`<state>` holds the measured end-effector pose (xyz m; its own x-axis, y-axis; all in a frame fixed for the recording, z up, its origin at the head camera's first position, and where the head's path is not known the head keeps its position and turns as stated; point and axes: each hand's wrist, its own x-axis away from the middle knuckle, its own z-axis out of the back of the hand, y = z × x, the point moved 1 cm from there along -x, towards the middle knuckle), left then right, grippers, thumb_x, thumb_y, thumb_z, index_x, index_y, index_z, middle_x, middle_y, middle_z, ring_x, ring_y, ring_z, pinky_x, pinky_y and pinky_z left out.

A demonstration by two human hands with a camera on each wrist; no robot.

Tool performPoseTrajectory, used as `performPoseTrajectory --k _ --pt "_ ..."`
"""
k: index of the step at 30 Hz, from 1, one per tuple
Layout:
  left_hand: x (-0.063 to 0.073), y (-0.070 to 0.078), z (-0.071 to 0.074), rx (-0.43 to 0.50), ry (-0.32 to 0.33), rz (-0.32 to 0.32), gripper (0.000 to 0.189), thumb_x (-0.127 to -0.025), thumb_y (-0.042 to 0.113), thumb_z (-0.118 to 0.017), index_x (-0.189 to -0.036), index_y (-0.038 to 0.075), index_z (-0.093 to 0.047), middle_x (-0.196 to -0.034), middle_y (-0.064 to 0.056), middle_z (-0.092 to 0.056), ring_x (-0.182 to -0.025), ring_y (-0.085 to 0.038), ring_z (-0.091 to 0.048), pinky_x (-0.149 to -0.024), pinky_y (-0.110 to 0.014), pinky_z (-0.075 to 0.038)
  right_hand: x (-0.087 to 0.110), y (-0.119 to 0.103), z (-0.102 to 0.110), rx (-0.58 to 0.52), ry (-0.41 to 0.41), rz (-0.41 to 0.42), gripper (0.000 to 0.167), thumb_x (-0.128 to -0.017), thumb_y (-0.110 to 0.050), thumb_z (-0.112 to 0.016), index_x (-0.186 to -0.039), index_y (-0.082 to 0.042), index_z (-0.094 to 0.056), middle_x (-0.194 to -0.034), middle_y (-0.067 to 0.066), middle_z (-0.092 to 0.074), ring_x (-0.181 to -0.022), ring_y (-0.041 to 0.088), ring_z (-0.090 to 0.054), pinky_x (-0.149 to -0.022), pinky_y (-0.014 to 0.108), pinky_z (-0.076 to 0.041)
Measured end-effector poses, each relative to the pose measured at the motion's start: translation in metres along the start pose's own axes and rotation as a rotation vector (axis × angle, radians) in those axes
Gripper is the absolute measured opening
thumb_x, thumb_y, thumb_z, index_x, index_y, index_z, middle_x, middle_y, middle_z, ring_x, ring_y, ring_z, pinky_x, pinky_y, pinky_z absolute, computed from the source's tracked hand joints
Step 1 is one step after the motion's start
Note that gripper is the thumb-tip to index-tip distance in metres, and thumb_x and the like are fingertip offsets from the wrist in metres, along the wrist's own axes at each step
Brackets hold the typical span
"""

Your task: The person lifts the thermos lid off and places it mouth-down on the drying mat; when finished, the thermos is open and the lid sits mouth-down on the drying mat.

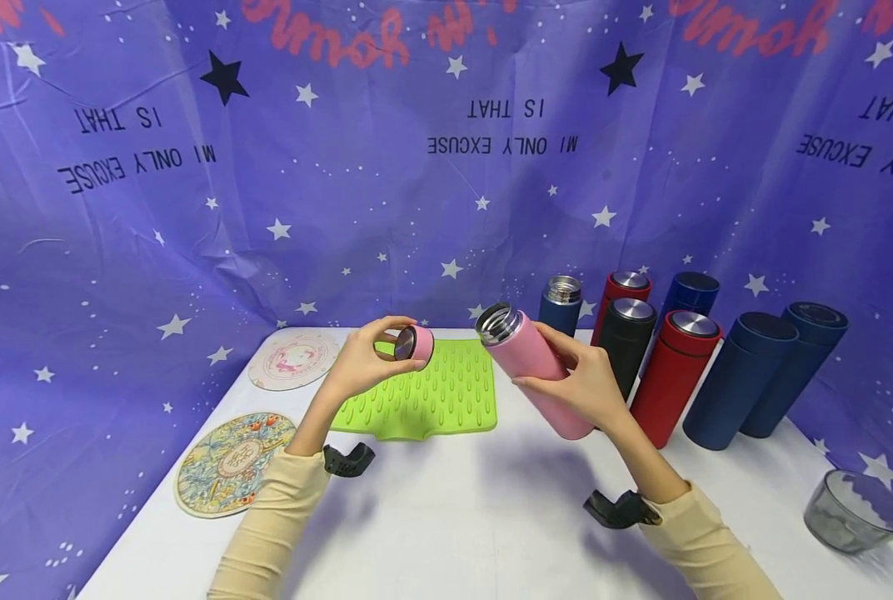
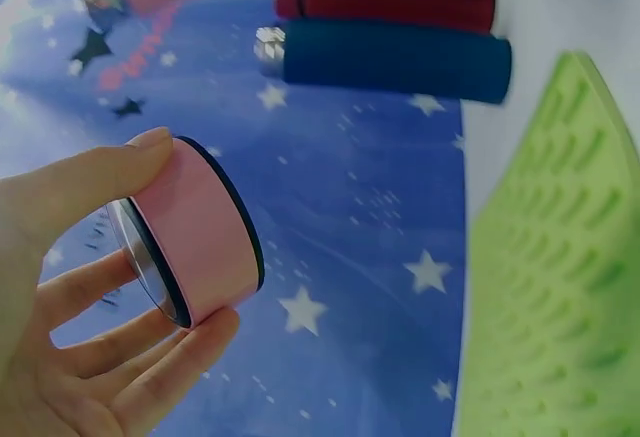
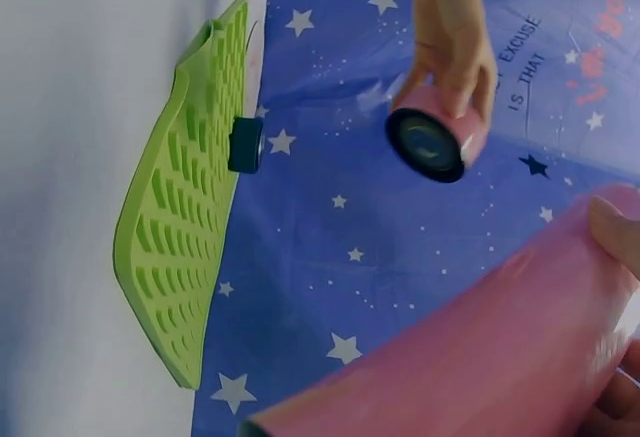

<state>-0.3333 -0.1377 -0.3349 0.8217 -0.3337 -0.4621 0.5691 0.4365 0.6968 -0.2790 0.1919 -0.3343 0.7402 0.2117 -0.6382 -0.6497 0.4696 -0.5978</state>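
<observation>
My left hand (image 1: 364, 358) pinches a pink bottle lid (image 1: 422, 347) between thumb and fingers, up over the green mat. Its silver top faces the palm side in the left wrist view, where the lid (image 2: 200, 232) shows dark rims. The right hand (image 1: 585, 379) grips a pink thermos bottle (image 1: 532, 367) round its body. That bottle leans with its bare steel mouth toward the upper left, apart from the lid. In the right wrist view the pink bottle (image 3: 470, 347) crosses the lower right, and the lid's dark underside is visible beyond it.
A green ridged mat (image 1: 457, 396) lies mid-table, with a dark blue lid (image 3: 246, 145) on it. Two round coasters, one pink-white (image 1: 294, 358) and one patterned (image 1: 232, 467), lie left. Several red, black and blue bottles (image 1: 675, 379) stand right; one blue bottle (image 1: 561, 307) is lidless. A glass bowl (image 1: 855, 517) sits front right.
</observation>
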Motion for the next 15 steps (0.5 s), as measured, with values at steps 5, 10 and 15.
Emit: performPoseTrajectory --k 5,10,15 --pt "-0.012 -0.022 0.002 -0.086 -0.003 0.043 0.061 -0.072 0.031 -0.086 -0.127 0.02 -0.062 -0.123 -0.004 -0.061 -0.104 -0.026 -0.062 -0.076 -0.033 -0.058 -0.007 0.001 -0.001 -0.08 0.031 -0.068 0.075 -0.071 -0.015 -0.087 -0.138 -0.01 -0.054 -0.123 0.009 -0.064 -0.102 0.024 -0.066 -0.083 0.022 -0.053" --pt "-0.024 -0.043 0.002 -0.162 -0.016 0.057 0.064 -0.073 0.027 -0.086 -0.131 0.014 -0.06 -0.126 -0.01 -0.061 -0.104 -0.03 -0.062 -0.085 -0.048 -0.053 -0.013 0.005 -0.006 -0.154 0.037 -0.106 0.077 -0.071 -0.014 -0.087 -0.139 -0.008 -0.052 -0.129 0.01 -0.061 -0.11 0.025 -0.063 -0.088 0.023 -0.052" --pt "-0.034 -0.062 -0.001 -0.207 -0.048 0.08 0.067 -0.072 0.023 -0.086 -0.132 0.009 -0.059 -0.126 -0.014 -0.061 -0.103 -0.033 -0.062 -0.088 -0.049 -0.05 -0.02 0.005 -0.01 -0.203 0.013 -0.143 0.077 -0.071 -0.008 -0.086 -0.139 -0.006 -0.05 -0.128 0.013 -0.06 -0.111 0.026 -0.062 -0.092 0.032 -0.051"
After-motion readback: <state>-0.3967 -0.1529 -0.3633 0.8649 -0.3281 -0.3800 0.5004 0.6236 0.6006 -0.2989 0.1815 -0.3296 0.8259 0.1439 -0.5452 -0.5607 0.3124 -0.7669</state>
